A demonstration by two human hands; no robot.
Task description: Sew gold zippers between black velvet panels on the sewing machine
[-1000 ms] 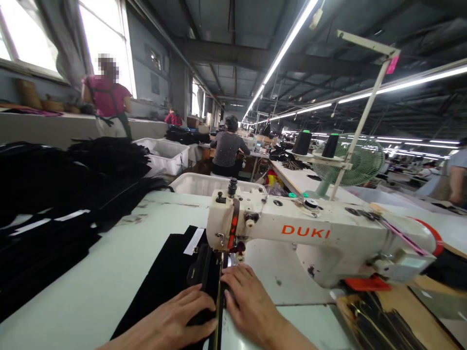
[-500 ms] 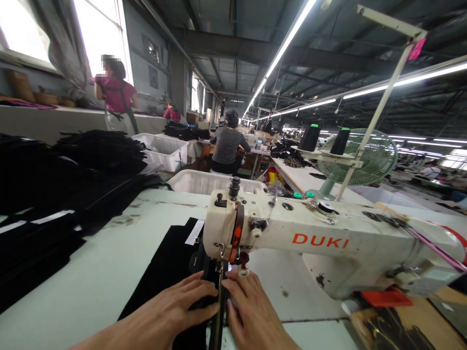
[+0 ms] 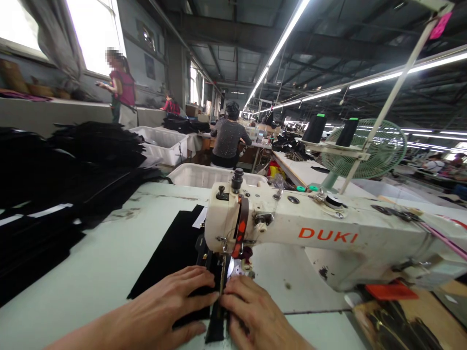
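Observation:
A black fabric piece (image 3: 166, 245) lies on the pale table, running under the head of the sewing machine (image 3: 222, 218). Along its right edge goes a black zipper (image 3: 222, 274) with gold-coloured teeth, lined up below the needle area. My left hand (image 3: 178, 301) rests flat on the fabric left of the zipper, fingers stretched and a little apart. Close in front of the presser foot, my right hand (image 3: 255, 308) has its fingers bent and pressed together on the zipper's right side. The zipper's tail end (image 3: 215, 330) shows between my hands. A white label (image 3: 199, 217) sits at the fabric's far end.
Black fabric stacks (image 3: 95, 150) cover the table's left side. Behind the machine stand white plastic bins (image 3: 178, 172). Thread cones (image 3: 314, 129) and a green fan (image 3: 379, 148) are at the right rear. A seated co-worker (image 3: 230, 138) and another standing person (image 3: 122, 87) are farther back.
The fabric and zipper have slid forward under the machine, bringing the zipper's tail into sight. My right fingers have drawn in closer to the zipper. The standing person has turned.

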